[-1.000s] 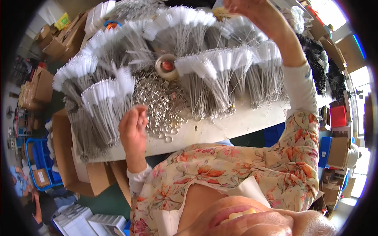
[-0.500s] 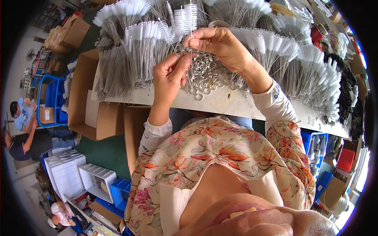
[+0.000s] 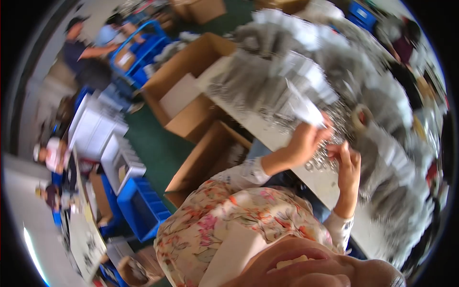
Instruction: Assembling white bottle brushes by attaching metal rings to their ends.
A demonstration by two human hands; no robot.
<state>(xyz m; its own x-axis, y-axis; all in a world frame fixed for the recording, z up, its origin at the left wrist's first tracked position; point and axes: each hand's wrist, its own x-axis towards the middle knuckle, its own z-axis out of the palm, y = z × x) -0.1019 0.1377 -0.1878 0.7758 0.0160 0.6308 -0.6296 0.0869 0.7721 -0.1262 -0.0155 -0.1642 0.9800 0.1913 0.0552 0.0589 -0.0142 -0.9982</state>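
The fingers of the left hand [image 3: 306, 141] are pinched shut on a white paper tag [image 3: 306, 107] that heads a bundle of thin grey wire pieces; motion blur hides exactly how the fingertips meet on it. The right hand [image 3: 348, 162] is raised just beside it, fingers half curled and close together, the tips touching or nearly touching the same bundle; whether they actually grip anything cannot be told through the blur.

Under both hands, near the front edge of the white table [image 3: 330, 184], lies a heap of small metal rings [image 3: 325, 160], partly covered by the hands. Just behind the right hand stands a roll of tape [image 3: 362, 117], smeared by the blur. Past that, the tabletop is buried under rows of tagged grey bundles [image 3: 287, 62] running from its far left corner round to the right edge, where the fisheye rim cuts them off and their shapes blur together.

Both forearms wear white cuffs and a floral sleeve [image 3: 239, 215]. Left of the table stand open cardboard boxes [image 3: 191, 91], their contents out of sight; a blue crate [image 3: 138, 210] sits on the green floor below, and other people work at the far left.
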